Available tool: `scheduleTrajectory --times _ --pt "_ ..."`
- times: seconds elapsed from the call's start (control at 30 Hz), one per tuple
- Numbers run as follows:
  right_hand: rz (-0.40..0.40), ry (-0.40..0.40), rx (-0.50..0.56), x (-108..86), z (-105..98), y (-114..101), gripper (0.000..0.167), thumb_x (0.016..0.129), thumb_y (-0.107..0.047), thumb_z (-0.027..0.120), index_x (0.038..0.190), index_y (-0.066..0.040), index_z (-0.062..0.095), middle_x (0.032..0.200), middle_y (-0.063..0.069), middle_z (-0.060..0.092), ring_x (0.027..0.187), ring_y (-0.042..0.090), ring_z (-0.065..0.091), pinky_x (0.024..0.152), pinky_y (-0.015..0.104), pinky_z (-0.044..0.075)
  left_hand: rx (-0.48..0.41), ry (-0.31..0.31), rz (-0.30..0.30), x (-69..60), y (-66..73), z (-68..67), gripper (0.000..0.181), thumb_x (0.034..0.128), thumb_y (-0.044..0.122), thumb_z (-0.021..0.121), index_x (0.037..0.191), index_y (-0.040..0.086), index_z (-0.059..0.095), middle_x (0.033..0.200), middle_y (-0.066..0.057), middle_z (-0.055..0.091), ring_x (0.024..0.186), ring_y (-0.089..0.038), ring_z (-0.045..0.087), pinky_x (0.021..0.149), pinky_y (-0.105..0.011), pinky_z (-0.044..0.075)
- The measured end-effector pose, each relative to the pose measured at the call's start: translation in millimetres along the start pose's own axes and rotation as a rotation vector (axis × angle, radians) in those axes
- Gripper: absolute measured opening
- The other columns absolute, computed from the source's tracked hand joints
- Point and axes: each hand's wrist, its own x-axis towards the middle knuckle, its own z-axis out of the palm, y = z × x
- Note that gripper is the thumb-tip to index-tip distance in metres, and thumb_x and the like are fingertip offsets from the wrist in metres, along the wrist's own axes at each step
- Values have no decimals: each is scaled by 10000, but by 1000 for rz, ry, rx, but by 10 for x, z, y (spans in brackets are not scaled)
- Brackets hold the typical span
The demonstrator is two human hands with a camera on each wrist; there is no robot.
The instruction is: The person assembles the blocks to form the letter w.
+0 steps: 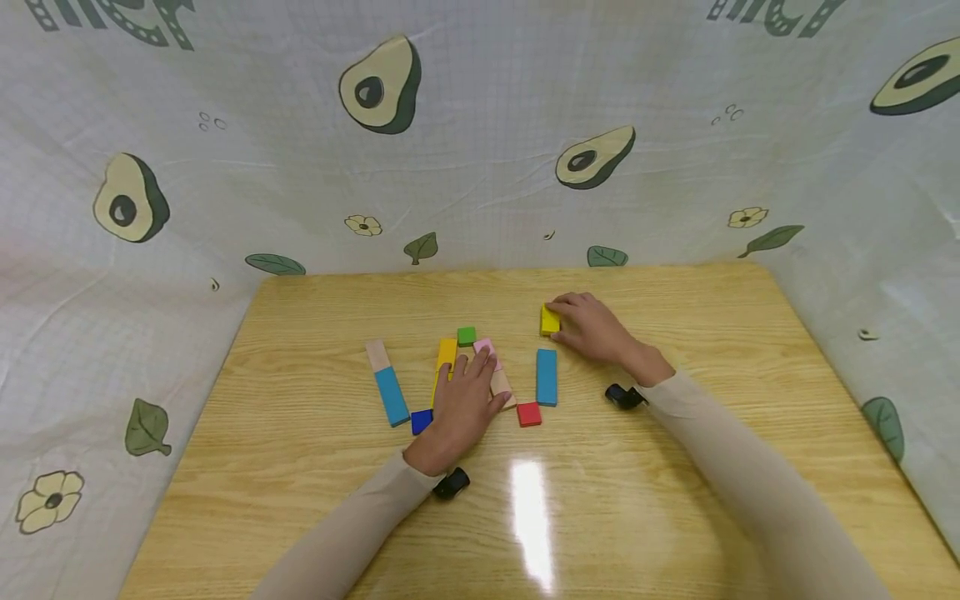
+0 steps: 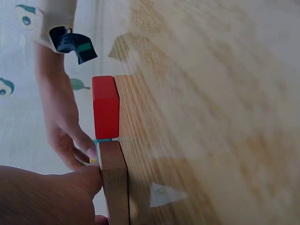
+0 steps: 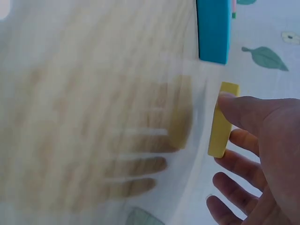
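Observation:
My right hand [image 1: 592,327] pinches a yellow block [image 1: 550,321] between thumb and fingers; in the right wrist view this block [image 3: 222,122] is held apart from its reflection on the tabletop. My left hand [image 1: 468,408] lies spread over the middle blocks, its fingers over an orange-yellow block [image 1: 447,352] and a pink block [image 1: 483,343]. Its thumb touches a plain wooden block [image 1: 502,385], whose end also shows in the left wrist view. Below the right hand lies a blue rectangular block [image 1: 547,377], with a red block [image 1: 529,414] at its lower left.
To the left, a plain block [image 1: 378,356] meets another blue block [image 1: 392,397]. A dark blue block [image 1: 422,422] sits beside the left hand, and a green block [image 1: 467,336] lies beyond it. An avocado-print cloth [image 1: 480,200] hangs behind the wooden table [image 1: 315,500].

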Motion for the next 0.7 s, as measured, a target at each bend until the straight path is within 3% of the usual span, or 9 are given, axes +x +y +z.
scheduleTrajectory --times 0.7 --pt "-16 -33 28 -144 17 -89 508 1034 -213 715 1473 15 605 1478 242 579 1355 440 505 1159 595 386 29 -2 -7 12 5 9 647 1057 498 619 1570 116 527 1639 -66 464 1437 -354 452 1162 -565 374"
